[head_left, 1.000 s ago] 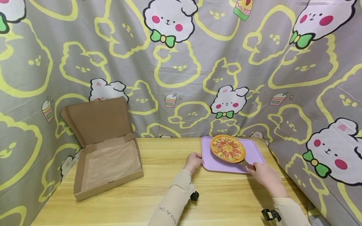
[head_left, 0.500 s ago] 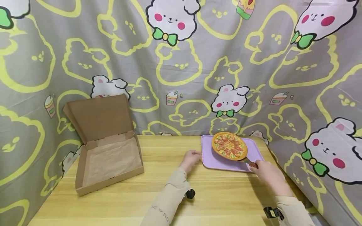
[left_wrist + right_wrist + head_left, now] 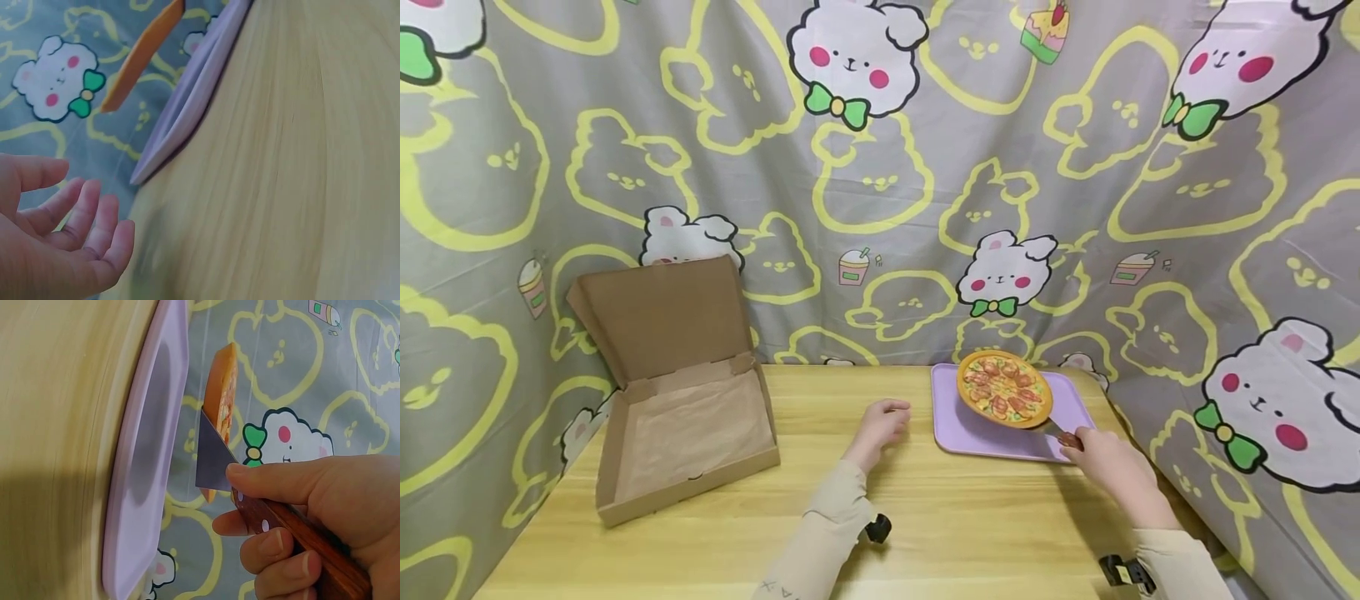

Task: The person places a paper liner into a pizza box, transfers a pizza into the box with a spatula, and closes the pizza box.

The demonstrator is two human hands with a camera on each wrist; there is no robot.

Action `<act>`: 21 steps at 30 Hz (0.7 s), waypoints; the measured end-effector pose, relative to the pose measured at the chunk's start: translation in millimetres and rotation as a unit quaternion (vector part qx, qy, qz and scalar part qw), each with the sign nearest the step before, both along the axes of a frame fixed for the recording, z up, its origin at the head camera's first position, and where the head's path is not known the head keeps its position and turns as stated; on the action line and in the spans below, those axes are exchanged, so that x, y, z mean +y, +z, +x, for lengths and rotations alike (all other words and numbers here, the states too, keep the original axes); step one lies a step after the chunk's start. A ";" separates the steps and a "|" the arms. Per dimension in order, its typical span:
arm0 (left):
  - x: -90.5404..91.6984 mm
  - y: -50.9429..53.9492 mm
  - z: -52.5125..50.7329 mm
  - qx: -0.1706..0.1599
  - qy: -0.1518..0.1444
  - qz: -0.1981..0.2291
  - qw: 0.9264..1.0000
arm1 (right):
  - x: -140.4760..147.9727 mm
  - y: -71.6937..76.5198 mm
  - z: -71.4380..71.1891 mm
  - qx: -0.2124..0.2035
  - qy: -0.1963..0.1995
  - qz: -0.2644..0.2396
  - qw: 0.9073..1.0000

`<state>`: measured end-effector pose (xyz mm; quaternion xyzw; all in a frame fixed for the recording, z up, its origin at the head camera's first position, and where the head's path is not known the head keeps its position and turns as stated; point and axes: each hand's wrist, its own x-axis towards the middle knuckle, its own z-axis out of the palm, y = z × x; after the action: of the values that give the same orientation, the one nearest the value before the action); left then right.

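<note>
A round pizza (image 3: 1004, 388) with an orange crust rests on the metal blade of a pizza server (image 3: 215, 459), raised above the purple tray (image 3: 977, 442). In the right wrist view a gap shows between pizza and tray, with a shadow on the tray. My right hand (image 3: 1112, 467) grips the server's brown wooden handle (image 3: 300, 544), thumb along its top. Left of the tray, my left hand (image 3: 877, 429) is in the air above the table and holds nothing. Its fingers are loosely bent in the left wrist view, apart from the tray.
An open cardboard pizza box (image 3: 700, 425) stands at the left of the wooden table (image 3: 955, 525), its lid (image 3: 666, 321) raised and leaning back. A grey patterned curtain (image 3: 895, 192) hangs behind and along the sides.
My left hand has let go of the tray's left edge and moved left, away from it. The pizza has risen slightly on the server in my right hand.
</note>
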<state>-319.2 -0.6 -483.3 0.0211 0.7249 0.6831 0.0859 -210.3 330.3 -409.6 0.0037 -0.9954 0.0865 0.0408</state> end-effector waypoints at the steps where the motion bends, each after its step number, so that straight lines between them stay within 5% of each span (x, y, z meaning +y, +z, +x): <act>1: -4.8 1.3 1.1 0.003 0.002 -0.004 1.000 | -0.9 -0.2 -0.1 -0.001 0.001 0.000 1.000; 21: -99.9 35.9 30.7 0.035 0.040 -0.026 0.998 | -23.0 1.0 1.0 0.021 0.020 0.004 1.000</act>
<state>-288.5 -100.5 -447.5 0.0135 0.7453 0.6657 0.0335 -209.3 307.2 -408.5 0.0261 -0.9943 0.0837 0.0604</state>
